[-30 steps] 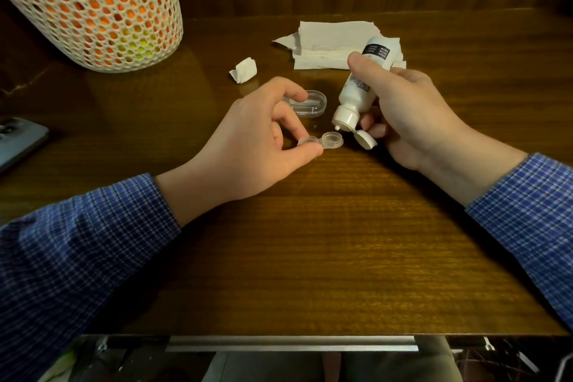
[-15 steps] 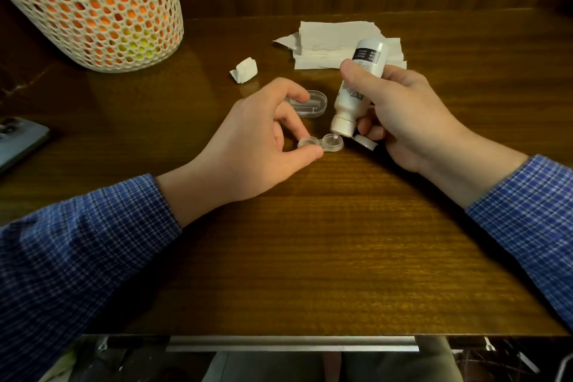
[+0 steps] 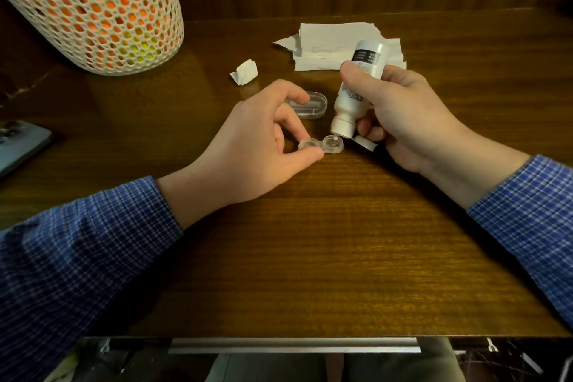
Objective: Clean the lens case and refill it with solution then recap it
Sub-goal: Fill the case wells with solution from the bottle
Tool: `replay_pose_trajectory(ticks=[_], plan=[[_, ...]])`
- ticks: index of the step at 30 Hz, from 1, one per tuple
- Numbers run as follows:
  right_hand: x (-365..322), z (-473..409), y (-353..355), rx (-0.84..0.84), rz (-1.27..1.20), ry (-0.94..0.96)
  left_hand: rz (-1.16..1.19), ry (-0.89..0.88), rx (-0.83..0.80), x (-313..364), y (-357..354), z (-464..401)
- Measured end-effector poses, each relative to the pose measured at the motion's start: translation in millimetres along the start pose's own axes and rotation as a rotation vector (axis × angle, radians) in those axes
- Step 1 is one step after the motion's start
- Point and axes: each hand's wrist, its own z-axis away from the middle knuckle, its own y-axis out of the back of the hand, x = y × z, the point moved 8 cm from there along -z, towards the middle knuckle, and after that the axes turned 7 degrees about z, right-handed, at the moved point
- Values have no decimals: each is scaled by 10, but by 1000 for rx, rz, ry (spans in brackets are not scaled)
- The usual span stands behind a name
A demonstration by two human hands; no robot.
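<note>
A clear two-well lens case (image 3: 322, 145) lies on the wooden table (image 3: 310, 242). My left hand (image 3: 257, 139) pinches its left well between thumb and a fingertip. My right hand (image 3: 403, 112) grips a white solution bottle (image 3: 356, 87) upside down, its nozzle just over the right well. The bottle's flip cap (image 3: 366, 143) hangs open beside my right fingers. A clear oval lid (image 3: 310, 105) sits on the table just behind my left hand.
Folded white tissues (image 3: 328, 43) lie at the back, partly behind the bottle. A small crumpled tissue piece (image 3: 245, 71) is left of them. A white mesh basket (image 3: 90, 6) stands at the back left. A phone (image 3: 18, 146) lies at the left edge.
My right hand has swung the bottle more upright and brought its nozzle down over the right well. My left hand kept its hold on the case.
</note>
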Motion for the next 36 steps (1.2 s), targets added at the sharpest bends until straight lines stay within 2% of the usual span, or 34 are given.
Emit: replay_pose_trajectory(ticks=[14,28,36], plan=[[-13,16,5,8,20,6,-9,-10,5,-7,7,-3],[30,11,57,57,-91,-96,6,-7,7,-15,6,-5],[18,9,41,38,-68,-63,-1,-15,-6,-23,-11,6]])
